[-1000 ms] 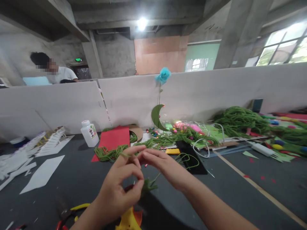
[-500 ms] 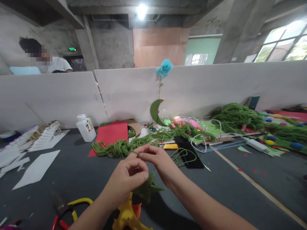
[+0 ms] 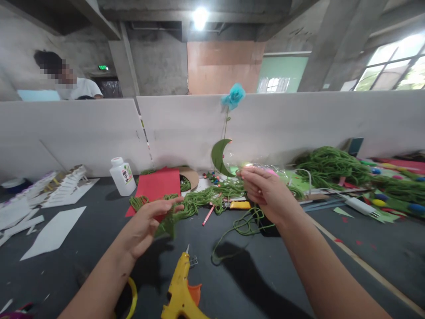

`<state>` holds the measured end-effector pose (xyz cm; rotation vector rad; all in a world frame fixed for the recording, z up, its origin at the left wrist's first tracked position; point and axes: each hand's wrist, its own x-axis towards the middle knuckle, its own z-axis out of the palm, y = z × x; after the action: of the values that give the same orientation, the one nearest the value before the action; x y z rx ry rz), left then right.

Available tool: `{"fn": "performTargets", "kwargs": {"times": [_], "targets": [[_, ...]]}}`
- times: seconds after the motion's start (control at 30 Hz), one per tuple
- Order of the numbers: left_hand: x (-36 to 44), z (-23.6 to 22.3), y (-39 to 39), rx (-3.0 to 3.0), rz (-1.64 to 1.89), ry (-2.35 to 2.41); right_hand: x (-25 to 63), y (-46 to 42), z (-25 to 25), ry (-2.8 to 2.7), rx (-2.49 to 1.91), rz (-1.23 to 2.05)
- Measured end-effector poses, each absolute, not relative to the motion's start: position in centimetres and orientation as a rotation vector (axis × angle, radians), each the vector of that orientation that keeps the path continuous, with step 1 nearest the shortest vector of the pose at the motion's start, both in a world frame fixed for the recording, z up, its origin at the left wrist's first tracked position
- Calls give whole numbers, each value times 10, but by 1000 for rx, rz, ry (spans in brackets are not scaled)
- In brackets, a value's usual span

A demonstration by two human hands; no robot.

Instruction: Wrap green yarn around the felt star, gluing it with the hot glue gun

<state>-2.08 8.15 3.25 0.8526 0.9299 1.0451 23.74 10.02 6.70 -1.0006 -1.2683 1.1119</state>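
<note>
Dark tabletop (image 3: 99, 235) in front of us, hot-glue gun (image 3: 181, 288) nearest, nozzle pointing away. Change over the last second: our hands have come apart, so the gun is in fuller view and the work is split left/right. Left hand (image 3: 141, 228): fingers loosely extended, blurred green piece (image 3: 168, 227) at them; can't tell if it's pinched. Right hand (image 3: 265, 188): fingertips pressed together, anything between them too fine to make out. Loose green yarn loop (image 3: 244, 228) lies below the right hand. Further back: yellow utility knife (image 3: 240, 205), red sheet (image 3: 159, 184), white bottle (image 3: 122, 179). Green crescent (image 3: 218, 157) stands by the pale partition (image 3: 179, 133), blue flower (image 3: 235, 96) above it. Beyond that, we see a person in a white shirt (image 3: 83, 88).
</note>
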Motion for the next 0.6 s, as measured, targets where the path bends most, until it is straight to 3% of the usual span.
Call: {"fn": "performTargets", "kwargs": {"times": [0.23, 0.6], "targets": [[-3, 29, 66, 773, 963, 762, 196, 80, 54, -1716, -1127, 1255], [-7, 19, 69, 825, 822, 799, 218, 91, 53, -1620, -1292, 879]]}}
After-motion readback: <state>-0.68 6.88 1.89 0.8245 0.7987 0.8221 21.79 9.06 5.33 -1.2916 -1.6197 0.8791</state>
